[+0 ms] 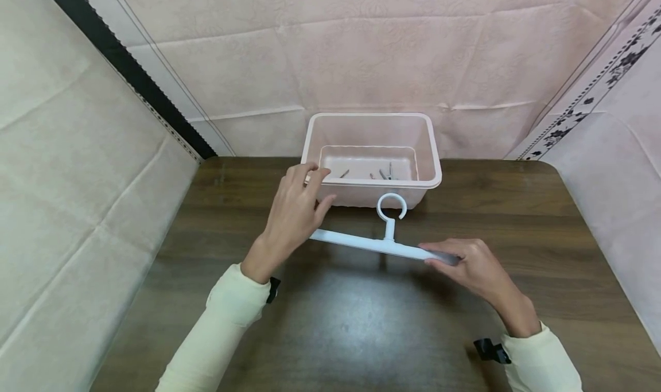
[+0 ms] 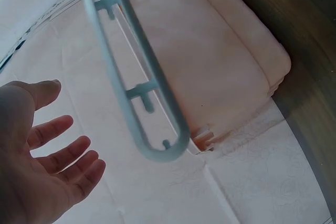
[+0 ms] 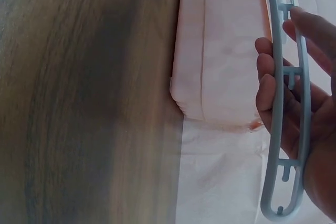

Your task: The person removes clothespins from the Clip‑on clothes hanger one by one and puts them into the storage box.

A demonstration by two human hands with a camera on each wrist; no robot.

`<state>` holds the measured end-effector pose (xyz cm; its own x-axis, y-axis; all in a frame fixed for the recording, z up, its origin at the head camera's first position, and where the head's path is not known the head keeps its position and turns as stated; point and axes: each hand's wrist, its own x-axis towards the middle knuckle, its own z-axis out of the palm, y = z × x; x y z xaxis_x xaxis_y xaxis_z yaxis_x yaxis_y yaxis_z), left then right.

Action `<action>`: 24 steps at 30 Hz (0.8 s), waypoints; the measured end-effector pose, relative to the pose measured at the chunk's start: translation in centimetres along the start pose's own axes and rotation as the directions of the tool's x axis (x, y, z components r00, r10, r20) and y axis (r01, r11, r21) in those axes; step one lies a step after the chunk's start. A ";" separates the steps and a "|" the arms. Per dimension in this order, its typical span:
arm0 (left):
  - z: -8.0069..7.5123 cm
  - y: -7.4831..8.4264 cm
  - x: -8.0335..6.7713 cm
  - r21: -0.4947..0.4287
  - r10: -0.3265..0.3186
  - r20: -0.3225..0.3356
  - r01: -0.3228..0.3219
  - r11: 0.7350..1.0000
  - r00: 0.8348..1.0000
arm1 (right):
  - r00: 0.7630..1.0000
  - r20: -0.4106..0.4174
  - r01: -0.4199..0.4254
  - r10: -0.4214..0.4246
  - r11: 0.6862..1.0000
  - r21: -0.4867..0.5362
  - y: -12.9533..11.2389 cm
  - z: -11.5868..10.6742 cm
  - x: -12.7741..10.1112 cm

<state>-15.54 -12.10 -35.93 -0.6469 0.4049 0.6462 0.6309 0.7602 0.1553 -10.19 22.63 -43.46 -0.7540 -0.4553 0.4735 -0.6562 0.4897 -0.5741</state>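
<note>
Our right hand [image 1: 477,268] pinches the right end of the pale hanger bar [image 1: 379,244], fingers curled around it. The bar's long axis runs left to right above the table [image 1: 361,323], hook toward the far pink tub [image 1: 431,151]. Our left hand [image 1: 294,214] is open beside the free left end, not gripping.
</note>
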 end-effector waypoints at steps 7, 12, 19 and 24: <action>-0.4 0.4 -1.5 0.004 -0.008 0.047 0.008 1.000 0.999 | 1.000 0.015 -0.013 0.014 0.999 -0.029 -0.1 0.3 -0.2; -0.5 0.7 -2.4 0.001 0.008 0.088 -0.008 1.000 0.996 | 1.000 0.008 -0.016 0.017 0.996 -0.084 -0.2 0.5 -0.1; -0.6 1.1 -2.9 0.001 0.031 0.107 -0.031 1.000 0.994 | 0.999 0.030 -0.010 0.013 0.995 -0.098 -0.4 1.9 -0.2; -0.5 1.0 -3.1 -0.010 0.037 0.087 -0.036 0.999 0.996 | 0.997 0.069 -0.013 0.020 0.995 -0.103 -0.4 3.0 -0.3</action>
<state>-12.65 -12.85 -37.37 -0.6580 0.4750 0.5843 0.6579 0.7402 0.1392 -9.63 20.33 -45.42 -0.7631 -0.4953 0.4151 -0.6461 0.5694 -0.5084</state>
